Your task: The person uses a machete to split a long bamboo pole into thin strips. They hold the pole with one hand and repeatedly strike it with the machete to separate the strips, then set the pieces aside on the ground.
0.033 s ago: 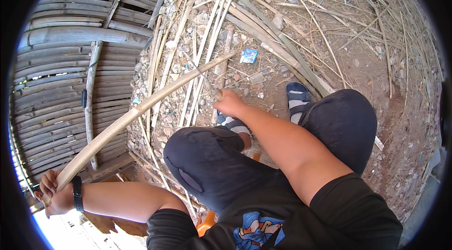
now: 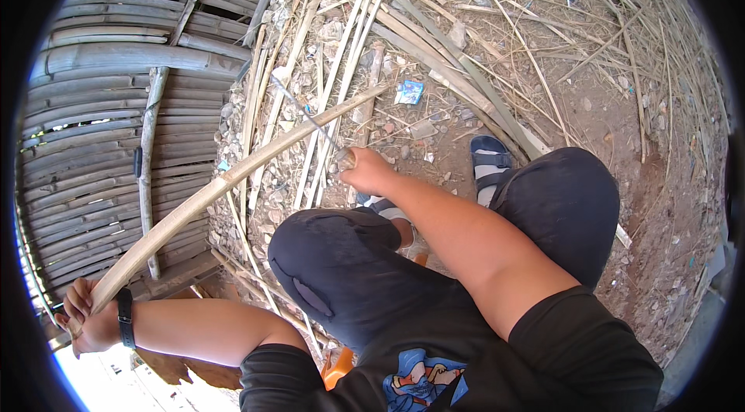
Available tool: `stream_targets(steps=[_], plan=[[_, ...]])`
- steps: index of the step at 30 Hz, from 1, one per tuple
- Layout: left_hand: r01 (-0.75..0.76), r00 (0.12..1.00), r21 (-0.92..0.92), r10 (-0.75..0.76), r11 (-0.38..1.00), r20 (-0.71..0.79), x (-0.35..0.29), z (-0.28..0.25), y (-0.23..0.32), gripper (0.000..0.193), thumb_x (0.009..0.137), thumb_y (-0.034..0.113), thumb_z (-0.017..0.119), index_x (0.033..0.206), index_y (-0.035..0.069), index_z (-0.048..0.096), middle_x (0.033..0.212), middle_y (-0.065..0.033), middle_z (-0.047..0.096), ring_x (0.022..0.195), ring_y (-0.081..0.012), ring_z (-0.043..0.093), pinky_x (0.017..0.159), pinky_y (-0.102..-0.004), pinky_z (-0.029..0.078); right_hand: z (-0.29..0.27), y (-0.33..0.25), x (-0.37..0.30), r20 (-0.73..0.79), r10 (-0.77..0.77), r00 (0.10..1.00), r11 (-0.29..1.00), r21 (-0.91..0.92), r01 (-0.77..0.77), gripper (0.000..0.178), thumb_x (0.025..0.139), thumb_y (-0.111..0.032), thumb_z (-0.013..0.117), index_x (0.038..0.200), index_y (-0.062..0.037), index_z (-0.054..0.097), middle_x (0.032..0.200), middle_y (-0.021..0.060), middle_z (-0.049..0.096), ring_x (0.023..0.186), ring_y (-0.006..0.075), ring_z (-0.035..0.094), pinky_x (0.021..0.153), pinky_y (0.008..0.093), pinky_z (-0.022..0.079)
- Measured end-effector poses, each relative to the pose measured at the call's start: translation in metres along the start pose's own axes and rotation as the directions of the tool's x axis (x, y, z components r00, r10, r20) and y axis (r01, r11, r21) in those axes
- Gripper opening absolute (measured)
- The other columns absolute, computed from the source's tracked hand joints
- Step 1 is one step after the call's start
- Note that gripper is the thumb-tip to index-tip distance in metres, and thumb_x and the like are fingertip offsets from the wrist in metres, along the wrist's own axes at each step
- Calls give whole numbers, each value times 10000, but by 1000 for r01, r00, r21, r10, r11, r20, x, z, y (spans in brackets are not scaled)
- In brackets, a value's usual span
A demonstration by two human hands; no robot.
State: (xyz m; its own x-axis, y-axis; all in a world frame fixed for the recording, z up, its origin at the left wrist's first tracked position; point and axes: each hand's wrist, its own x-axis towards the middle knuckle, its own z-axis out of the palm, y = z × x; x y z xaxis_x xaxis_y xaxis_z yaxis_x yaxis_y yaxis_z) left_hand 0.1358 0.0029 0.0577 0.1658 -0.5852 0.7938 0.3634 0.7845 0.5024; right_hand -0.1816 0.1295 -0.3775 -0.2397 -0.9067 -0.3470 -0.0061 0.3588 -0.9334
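My left hand (image 2: 89, 320), at the lower left, is closed round the near end of a long split bamboo strip (image 2: 225, 183). The strip slants up and away to the right, its far end above the stony ground. My right hand (image 2: 369, 170) grips the short handle of a knife (image 2: 303, 111), in front of my left knee. Its thin grey blade, seen nearly edge-on, points up and left and crosses the strip near the far end. Whether blade and strip touch, I cannot tell.
Along the left runs a bamboo slat wall (image 2: 93, 148). Several cut bamboo strips (image 2: 341, 63) lie on the stony ground ahead, beside a blue wrapper (image 2: 409, 92). Thin shavings (image 2: 667, 39) cover the far right. Something orange (image 2: 338, 369) shows beneath me.
My right hand has shifted slightly left, and the knife's blade with it, its tip now farther left. The bamboo strip and my left hand stay almost in place.
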Motion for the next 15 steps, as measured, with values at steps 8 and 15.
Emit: stream_targets(steps=[8, 15], plan=[[-62, 986, 195, 90, 979, -139, -6, 27, -13, 754, 920, 743, 205, 967, 65, 530, 562, -20, 317, 434, -127, 240, 399, -258, 214, -9, 79, 4, -235, 217, 948, 971, -49, -234, 372, 743, -208, 641, 1080, -51, 626, 971, 239, 672, 952, 401, 642, 844, 456, 506], [-46, 980, 265, 95, 963, -175, 0, 20, -7, 778, 900, 772, 205, 949, 82, 561, 573, -15, 317, 435, -120, 255, 405, -248, 223, -8, 26, -6, -79, -79, 994, 982, -178, 64, 340, 750, -191, 638, 1042, -18, 628, 967, 267, 662, 937, 428, 635, 822, 464, 509]])
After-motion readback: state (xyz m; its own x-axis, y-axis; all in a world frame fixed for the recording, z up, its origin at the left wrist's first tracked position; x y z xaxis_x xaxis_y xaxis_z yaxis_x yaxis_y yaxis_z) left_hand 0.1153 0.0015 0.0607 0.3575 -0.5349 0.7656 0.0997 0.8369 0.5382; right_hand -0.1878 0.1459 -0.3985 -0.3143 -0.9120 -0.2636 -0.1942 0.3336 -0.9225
